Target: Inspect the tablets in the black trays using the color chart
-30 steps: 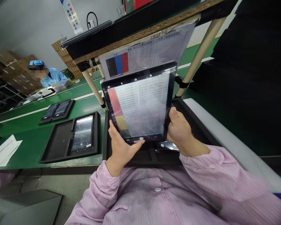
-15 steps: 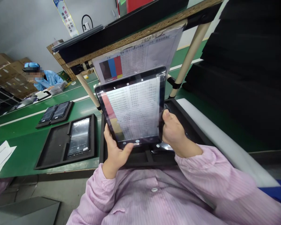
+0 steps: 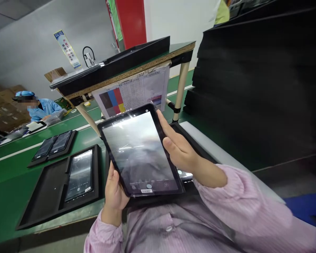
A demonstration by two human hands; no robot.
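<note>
I hold a black tablet (image 3: 139,154) tilted flat in front of my chest; its screen shows a blurred grey picture. My left hand (image 3: 116,191) grips its lower left corner from beneath, fingers wrapped round the edge. My right hand (image 3: 177,146) lies against the tablet's right edge with its fingers stretched out along the side. Under the tablet sits a black foam tray (image 3: 189,135) with another device partly showing. A colour chart sheet (image 3: 133,93) hangs from the shelf behind.
On the green bench (image 3: 5,175) lies a black tray (image 3: 50,189) with a tablet in it, and another tray (image 3: 54,144) farther back. A raised shelf on pipe legs (image 3: 183,84) stands ahead. Stacked black trays (image 3: 252,80) fill the right. A person in blue (image 3: 40,107) works at far left.
The tablet has tipped from upright facing the chart to lying flatter and lower. Its screen changed from the chart picture to a grey blur. My right hand's fingers stretched out along the edge.
</note>
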